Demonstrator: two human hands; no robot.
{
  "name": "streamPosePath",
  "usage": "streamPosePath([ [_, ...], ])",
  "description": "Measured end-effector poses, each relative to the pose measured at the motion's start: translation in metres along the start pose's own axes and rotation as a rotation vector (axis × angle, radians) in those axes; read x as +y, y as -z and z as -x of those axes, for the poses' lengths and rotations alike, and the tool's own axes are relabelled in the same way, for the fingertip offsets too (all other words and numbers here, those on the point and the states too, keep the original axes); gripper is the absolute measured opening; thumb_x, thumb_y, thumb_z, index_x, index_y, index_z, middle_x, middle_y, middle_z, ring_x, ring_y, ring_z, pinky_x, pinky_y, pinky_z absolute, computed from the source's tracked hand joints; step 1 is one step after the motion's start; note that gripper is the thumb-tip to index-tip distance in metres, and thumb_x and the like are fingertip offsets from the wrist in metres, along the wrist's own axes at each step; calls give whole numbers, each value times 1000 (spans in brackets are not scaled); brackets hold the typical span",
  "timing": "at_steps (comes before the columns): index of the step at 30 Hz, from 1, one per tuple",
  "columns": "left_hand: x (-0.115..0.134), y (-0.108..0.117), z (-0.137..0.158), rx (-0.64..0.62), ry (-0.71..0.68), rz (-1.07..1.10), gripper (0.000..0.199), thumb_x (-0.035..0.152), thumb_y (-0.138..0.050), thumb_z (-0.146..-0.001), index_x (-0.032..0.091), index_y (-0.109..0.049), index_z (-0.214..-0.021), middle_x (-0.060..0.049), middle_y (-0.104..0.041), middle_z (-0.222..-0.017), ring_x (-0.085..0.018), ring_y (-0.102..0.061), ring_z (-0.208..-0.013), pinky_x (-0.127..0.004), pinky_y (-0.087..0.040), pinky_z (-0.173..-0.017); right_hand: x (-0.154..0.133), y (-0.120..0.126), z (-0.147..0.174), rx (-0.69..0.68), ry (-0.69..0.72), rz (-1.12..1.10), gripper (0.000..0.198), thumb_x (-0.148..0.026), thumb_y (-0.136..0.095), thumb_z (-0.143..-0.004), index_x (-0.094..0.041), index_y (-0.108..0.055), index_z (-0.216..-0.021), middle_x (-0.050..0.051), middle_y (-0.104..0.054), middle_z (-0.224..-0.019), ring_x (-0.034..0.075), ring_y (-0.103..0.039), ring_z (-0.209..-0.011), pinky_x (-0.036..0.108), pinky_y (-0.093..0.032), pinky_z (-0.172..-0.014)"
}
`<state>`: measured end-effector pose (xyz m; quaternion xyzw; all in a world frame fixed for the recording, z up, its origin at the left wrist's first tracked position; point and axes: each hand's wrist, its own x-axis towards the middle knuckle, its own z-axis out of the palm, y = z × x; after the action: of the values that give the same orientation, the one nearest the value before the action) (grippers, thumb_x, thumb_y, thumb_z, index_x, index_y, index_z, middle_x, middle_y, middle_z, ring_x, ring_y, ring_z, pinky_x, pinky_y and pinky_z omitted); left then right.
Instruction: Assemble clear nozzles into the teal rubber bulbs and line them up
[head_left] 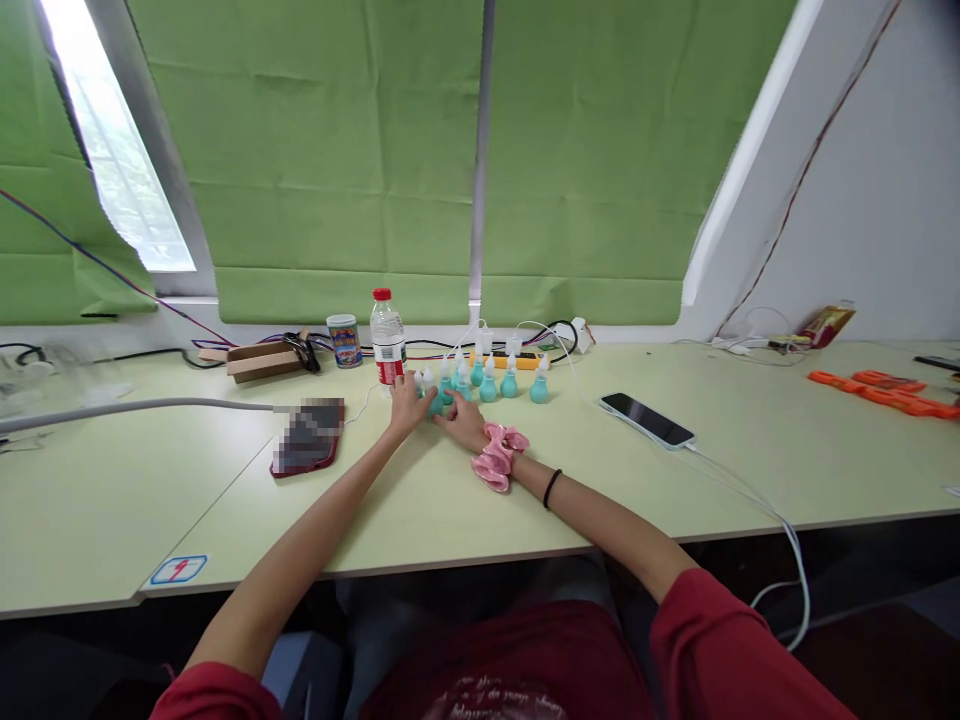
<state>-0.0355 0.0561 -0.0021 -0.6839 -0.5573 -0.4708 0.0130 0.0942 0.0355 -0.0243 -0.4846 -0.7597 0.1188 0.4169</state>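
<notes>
Several small teal squeeze bulbs with clear pointed tips stand upright in a loose cluster on the table, one teal squeeze bulb [538, 388] at its right end. My left hand [409, 404] curls around the left end of the cluster, fingers closed about the bulbs there. From the right, my right hand [463, 424] reaches in with thumb and forefinger at the nearest teal bulb [436, 404]. The fingers partly cover that bulb, and the exact contact is hard to see. A pink scrunchie [496, 458] and a black band [552, 489] circle my right wrist and forearm.
Behind my left hand stands a water bottle [388, 345], with a can [344, 341] and an open cardboard box [262, 362] farther left. Phones lie left [310, 437] and right [648, 419], both by cables. Orange plastic pieces [885, 391] lie far right.
</notes>
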Motion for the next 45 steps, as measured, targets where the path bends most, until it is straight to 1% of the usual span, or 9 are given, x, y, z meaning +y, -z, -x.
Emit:
streamPosePath([
  [5,6,6,3,-92,-161,22,13,30,-46,-76,18,-51,-78,-6,-46,-82,-22,-47,-83,-36,-38,-76,7,7,1,131,11,-25,38,-36,-55,-66,-17,-52,-99,0,-50,-70,14,-48,-66,26,-39,-61],
  [11,4,10,1,-128,-254,73,18,32,-42,-79,18,-52,-86,-6,-48,-84,-21,-47,-85,-36,-37,-78,12,2,-5,199,48,-59,26,-34,-54,-65,-17,-51,-85,2,-51,-80,13,-49,-67,25,-41,-60],
  [14,8,12,5,-144,-275,110,21,33,-42,-80,18,-51,-91,-6,-50,-86,-20,-48,-85,-34,-38,-76,8,0,-5,203,81,-69,20,-32,-54,-64,-19,-47,-77,-1,-51,-73,12,-49,-61,24,-41,-57],
  [17,17,13,10,-172,-284,154,21,35,-41,-80,17,-51,-86,-4,-52,-83,-18,-50,-77,-29,-39,-67,2,5,0,234,87,-65,18,-30,-53,-64,-20,-41,-74,-3,-48,-66,13,-48,-60,24,-40,-55],
  [21,30,13,16,-209,-260,218,28,39,-36,-82,16,-49,-71,0,-50,-66,-12,-46,-57,-23,-35,-52,0,26,8,276,89,-45,22,-23,-49,-63,-19,-38,-82,-1,-48,-74,14,-48,-67,25,-40,-62],
  [25,36,12,18,-264,-219,272,36,44,-35,-81,15,-46,-60,4,-43,-50,-10,-40,-48,-21,-31,-45,7,42,16,172,116,-15,28,-22,-51,-60,-19,-42,-86,-3,-49,-69,12,-47,-61,23,-39,-59],
  [30,34,13,18,-270,-153,322,38,46,-35,-79,15,-50,-64,3,-47,-50,-9,-43,-47,-20,-32,-45,7,44,25,-13,131,51,25,-34,-56,-62,-18,-50,-80,-5,-50,-60,10,-45,-52,21,-35,-51],
  [39,46,14,25,-238,-116,340,44,45,-29,-81,15,-55,-63,0,-56,-57,-12,-50,-53,-22,-36,-51,-8,42,30,-86,10,310,42,-56,-54,-61,-19,-52,-81,1,-58,-72,18,-53,-68,25,-35,-57],
  [45,47,18,25,-242,-125,323,34,39,-36,-78,15,-53,-62,0,-55,-57,-13,-50,-54,-23,-37,-51,-19,44,35,-151,-28,434,52,-62,-47,-65,-17,-53,-91,7,-61,-75,23,-56,-73,31,-36,-64],
])
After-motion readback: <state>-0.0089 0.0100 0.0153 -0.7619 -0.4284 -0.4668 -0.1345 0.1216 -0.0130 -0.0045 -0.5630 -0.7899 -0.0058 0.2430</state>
